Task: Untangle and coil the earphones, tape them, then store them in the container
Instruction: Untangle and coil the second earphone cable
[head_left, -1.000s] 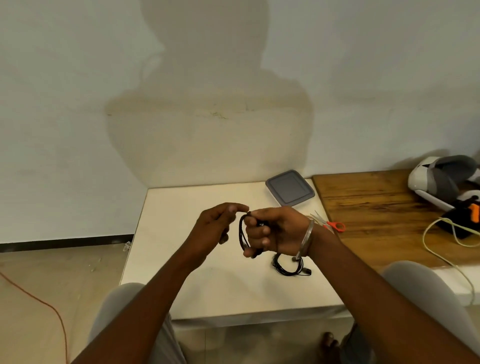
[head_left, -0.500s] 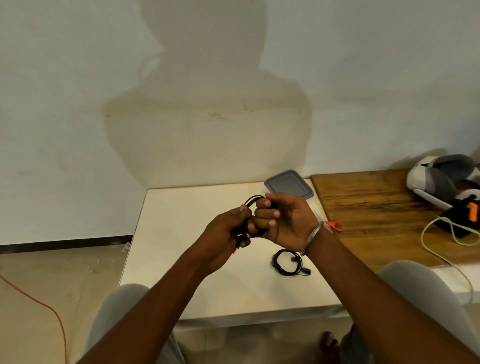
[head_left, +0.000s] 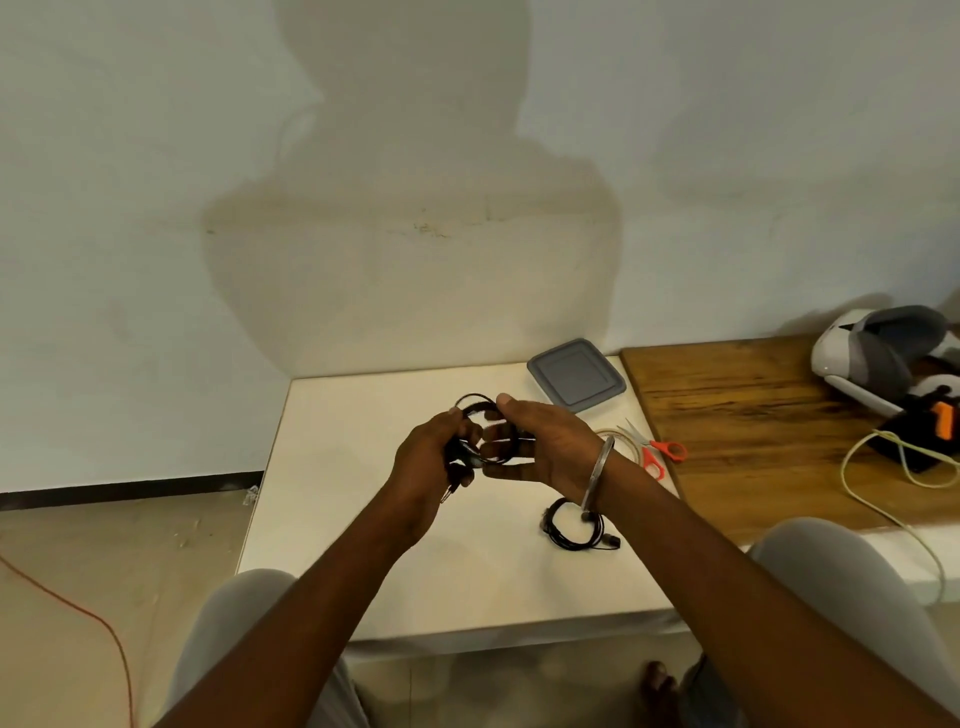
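My left hand (head_left: 436, 457) curls round the black earphones (head_left: 475, 405), held in the air just in front of the grey container (head_left: 576, 374). My right hand (head_left: 545, 441) has its fingers nearly straight, with the loop round them. Another coiled pair (head_left: 574, 525) lies on the table (head_left: 363, 519), nearer me than the container.

Matt white tbl (head_left: 337, 467), grainy wood top (head_left: 753, 415), smooth gray plastic container (head_left: 576, 375), shiny metal bangle (head_left: 597, 470).

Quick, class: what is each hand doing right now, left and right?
Left hand: curled, gripping the black earphones.
Right hand: open, fingers straight, the cable apparently looped round them.
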